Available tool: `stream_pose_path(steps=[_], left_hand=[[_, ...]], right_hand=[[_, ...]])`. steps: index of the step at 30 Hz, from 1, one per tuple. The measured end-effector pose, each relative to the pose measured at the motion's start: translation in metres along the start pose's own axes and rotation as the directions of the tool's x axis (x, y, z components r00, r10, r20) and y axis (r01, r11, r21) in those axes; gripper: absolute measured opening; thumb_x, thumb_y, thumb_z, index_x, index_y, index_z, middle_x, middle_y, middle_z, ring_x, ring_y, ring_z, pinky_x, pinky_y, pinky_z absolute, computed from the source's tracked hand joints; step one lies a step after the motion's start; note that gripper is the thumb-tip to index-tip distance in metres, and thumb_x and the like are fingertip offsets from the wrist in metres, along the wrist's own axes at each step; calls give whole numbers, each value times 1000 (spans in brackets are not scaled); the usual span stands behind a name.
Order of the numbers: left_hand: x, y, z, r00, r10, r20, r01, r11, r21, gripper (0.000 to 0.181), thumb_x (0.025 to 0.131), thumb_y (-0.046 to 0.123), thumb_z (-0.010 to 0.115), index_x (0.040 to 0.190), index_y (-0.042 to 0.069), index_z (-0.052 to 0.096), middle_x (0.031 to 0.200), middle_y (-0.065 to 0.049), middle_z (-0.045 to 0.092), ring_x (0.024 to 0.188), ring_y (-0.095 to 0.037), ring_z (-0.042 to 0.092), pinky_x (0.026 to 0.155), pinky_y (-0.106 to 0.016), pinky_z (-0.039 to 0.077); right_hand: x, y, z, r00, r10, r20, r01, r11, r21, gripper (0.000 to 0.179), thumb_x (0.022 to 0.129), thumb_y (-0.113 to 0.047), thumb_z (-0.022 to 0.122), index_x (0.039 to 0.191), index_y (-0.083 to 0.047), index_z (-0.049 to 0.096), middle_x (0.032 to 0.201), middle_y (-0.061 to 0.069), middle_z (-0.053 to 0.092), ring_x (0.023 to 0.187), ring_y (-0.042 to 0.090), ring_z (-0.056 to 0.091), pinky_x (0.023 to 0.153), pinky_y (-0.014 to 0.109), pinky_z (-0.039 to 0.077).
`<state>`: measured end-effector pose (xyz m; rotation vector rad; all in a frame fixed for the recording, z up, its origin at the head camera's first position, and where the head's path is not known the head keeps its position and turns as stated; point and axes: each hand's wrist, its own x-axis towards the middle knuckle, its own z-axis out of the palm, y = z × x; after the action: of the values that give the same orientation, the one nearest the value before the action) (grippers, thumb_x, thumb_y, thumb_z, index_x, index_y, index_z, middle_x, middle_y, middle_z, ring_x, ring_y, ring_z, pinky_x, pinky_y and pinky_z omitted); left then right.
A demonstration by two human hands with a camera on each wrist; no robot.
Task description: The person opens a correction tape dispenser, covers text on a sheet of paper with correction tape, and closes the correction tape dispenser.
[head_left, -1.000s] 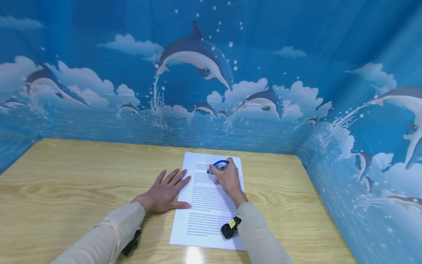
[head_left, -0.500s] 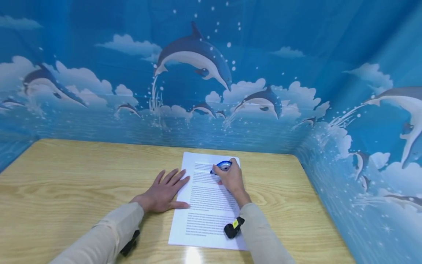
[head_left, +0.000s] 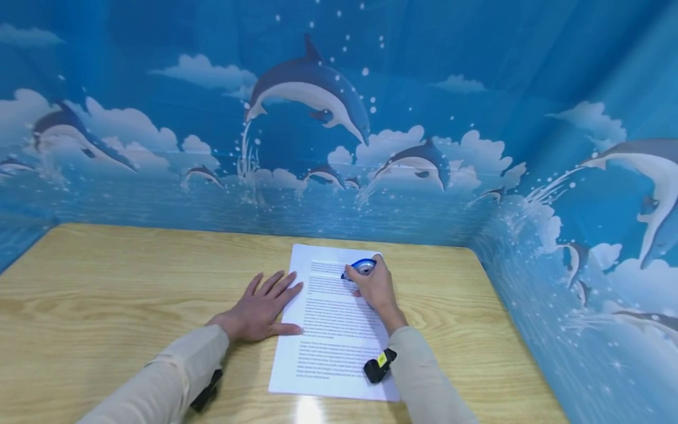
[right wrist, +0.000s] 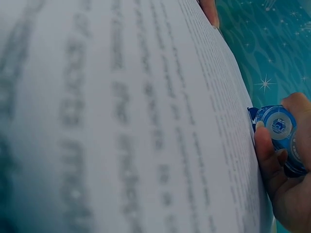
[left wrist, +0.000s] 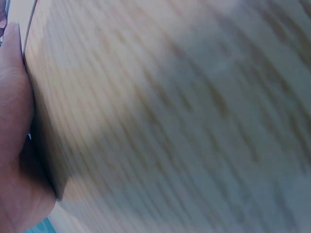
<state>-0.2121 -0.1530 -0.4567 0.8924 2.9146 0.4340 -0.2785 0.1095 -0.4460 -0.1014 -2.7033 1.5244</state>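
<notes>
A blue correction tape dispenser (head_left: pixel 364 267) is pinched between the thumb and fingers of my right hand (head_left: pixel 377 288). Its tip meets the upper text lines of a printed white sheet (head_left: pixel 339 359). In the right wrist view the dispenser (right wrist: pixel 279 124) shows a clear round window with a reel inside. A pale band crosses the text to the left of the tip. My left hand (head_left: pixel 262 309) lies flat with fingers spread, the fingertips and thumb resting on the sheet's left margin. In the left wrist view only part of that hand (left wrist: pixel 14 111) appears at the edge.
The sheet lies on a wood-grain table (head_left: pixel 132 282), which extends to both sides. A blue curtain with printed dolphins (head_left: pixel 312 88) stands behind the table and along its right side. Black wrist cameras (head_left: pixel 378 366) sit at both cuffs.
My right hand has slid the dispenser a little to the right along the text line, and the pale band behind it is longer. The left hand has stayed put on the paper.
</notes>
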Motion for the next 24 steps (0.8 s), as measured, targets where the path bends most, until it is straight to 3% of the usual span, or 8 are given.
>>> stream_pose_path(steps=[7, 15, 24], left_hand=[[-1, 4, -6, 1000, 0, 14, 0, 1000, 3, 89, 86, 69, 47, 150, 11, 30, 157, -13, 19, 142, -37, 13, 109, -61, 4], [1, -2, 3, 1000, -9, -2, 9, 1000, 3, 91, 85, 74, 42, 152, 14, 27, 158, -9, 15, 143, -33, 10, 109, -59, 1], [-2, 2, -5, 1000, 16, -2, -16, 1000, -1, 88, 87, 69, 46, 150, 10, 30, 156, -14, 19, 141, -37, 13, 108, -62, 4]], right_hand=[[-1, 2, -4, 1000, -3, -4, 3, 1000, -9, 52, 85, -32, 73, 116, -1, 45, 98, 19, 61, 47, 17, 61, 48, 29, 53], [0, 4, -9, 1000, -3, -3, 3, 1000, -17, 51, 85, -32, 73, 116, -1, 45, 97, 18, 62, 47, 18, 61, 49, 29, 53], [-1, 7, -16, 1000, 6, -12, -6, 999, -33, 52, 85, -32, 73, 116, -1, 46, 95, 17, 63, 46, 18, 61, 47, 28, 52]])
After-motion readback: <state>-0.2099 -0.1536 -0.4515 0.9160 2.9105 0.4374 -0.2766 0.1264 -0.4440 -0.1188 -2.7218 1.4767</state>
